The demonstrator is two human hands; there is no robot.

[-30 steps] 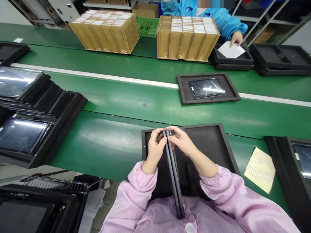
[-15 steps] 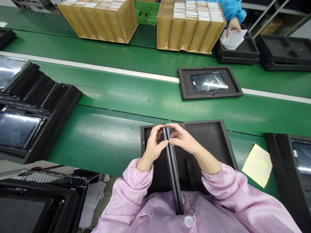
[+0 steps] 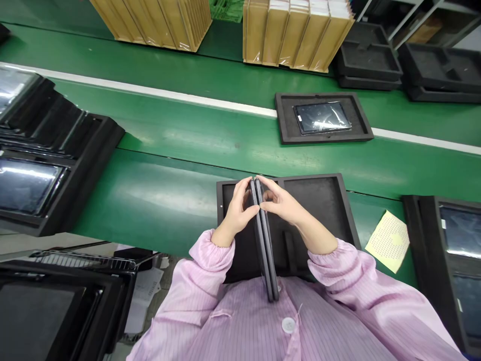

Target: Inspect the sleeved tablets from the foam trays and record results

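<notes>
Item: two thin dark flat panels (image 3: 265, 245), held edge-up and pressed face to face above my black foam tray (image 3: 323, 200). My left hand (image 3: 237, 210) and right hand (image 3: 281, 204) have fingers clamped on the top ends, the lower ends touching my pink-striped smock (image 3: 240, 326).

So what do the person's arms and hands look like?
Both arms wear loose pink sleeves with thin stripes, gathered by elastic at the wrists. The left hand and right hand are bare, with no gloves or rings showing. A white button fastens the matching pink coat.
</notes>
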